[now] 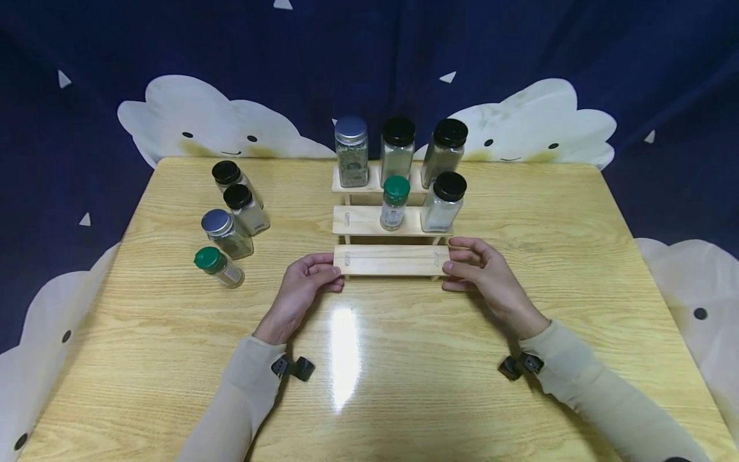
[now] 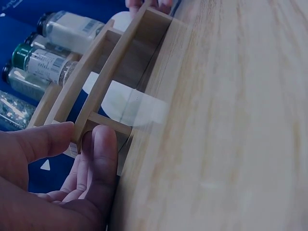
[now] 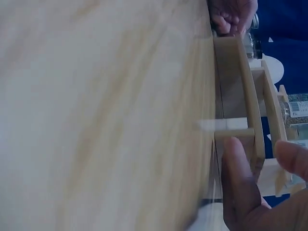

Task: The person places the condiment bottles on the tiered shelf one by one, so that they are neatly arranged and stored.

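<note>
A three-tier wooden rack (image 1: 392, 262) stands at the table's middle, its front tier bare. My left hand (image 1: 308, 274) pinches the left end of that tier. The left wrist view shows the thumb (image 2: 53, 139) against the edge and fingers beneath. At the opposite end is my right hand (image 1: 482, 273), fingers spread about the corner. In the right wrist view one finger (image 3: 238, 168) touches below the tier, while its thumb (image 3: 292, 159) stands apart. On the middle tier are a green-capped jar (image 1: 394, 208) and a black-capped jar (image 1: 441, 208).
The top tier carries a silver-capped jar (image 1: 352, 157) and two black-capped jars, one central (image 1: 397, 154), one right (image 1: 443, 157). Left on the wooden table (image 1: 416, 385) stand several more jars, among them a green-capped one (image 1: 222, 269) and a silver-capped one (image 1: 231, 237). A dark blue curtain (image 1: 369, 51) hangs behind.
</note>
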The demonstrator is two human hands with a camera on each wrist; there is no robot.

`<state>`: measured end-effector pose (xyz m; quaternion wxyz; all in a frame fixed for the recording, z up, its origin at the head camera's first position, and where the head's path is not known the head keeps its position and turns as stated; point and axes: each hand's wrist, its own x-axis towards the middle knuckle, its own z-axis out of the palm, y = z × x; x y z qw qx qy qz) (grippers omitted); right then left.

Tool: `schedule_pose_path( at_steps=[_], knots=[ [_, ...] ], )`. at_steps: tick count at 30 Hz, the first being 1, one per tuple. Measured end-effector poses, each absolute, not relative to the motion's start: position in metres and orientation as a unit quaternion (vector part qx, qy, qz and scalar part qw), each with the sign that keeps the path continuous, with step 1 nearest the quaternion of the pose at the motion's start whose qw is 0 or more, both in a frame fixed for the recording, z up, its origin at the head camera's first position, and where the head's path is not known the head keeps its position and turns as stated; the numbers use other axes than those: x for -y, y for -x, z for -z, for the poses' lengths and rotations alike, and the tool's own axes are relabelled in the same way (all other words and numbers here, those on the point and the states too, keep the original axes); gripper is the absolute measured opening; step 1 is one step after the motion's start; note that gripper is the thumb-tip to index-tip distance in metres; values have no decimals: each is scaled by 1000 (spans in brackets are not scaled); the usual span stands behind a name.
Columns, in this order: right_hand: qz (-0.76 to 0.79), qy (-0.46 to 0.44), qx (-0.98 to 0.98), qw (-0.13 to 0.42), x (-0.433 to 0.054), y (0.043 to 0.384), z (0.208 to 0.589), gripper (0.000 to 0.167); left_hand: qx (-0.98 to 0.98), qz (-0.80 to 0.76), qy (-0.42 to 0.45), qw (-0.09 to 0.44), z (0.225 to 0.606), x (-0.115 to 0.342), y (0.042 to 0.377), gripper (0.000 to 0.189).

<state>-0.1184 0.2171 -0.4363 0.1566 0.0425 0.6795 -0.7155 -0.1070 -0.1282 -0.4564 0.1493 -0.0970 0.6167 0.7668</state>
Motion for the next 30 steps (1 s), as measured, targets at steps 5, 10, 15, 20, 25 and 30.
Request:
schedule_pose_path(
  at_steps=[5, 10, 15, 20, 25, 30],
  knots=[
    [740, -52, -650, 166, -213, 119, 441, 53, -613, -769, 101, 149, 456, 128, 107, 35],
    [757, -61, -630, 163, -210, 120, 443, 53, -615, -768, 107, 145, 455, 128, 107, 36],
    [768, -80, -615, 160, -211, 120, 445, 52, -620, -764, 115, 137, 455, 124, 104, 36],
    [772, -89, -608, 162, -213, 119, 445, 52, -625, -760, 122, 130, 456, 120, 101, 36],
    [776, -93, -601, 165, -213, 120, 446, 52, -630, -755, 122, 131, 454, 121, 97, 38],
    [776, -95, -601, 168, -213, 120, 446, 53, -638, -748, 119, 142, 450, 128, 88, 41]
  ],
)
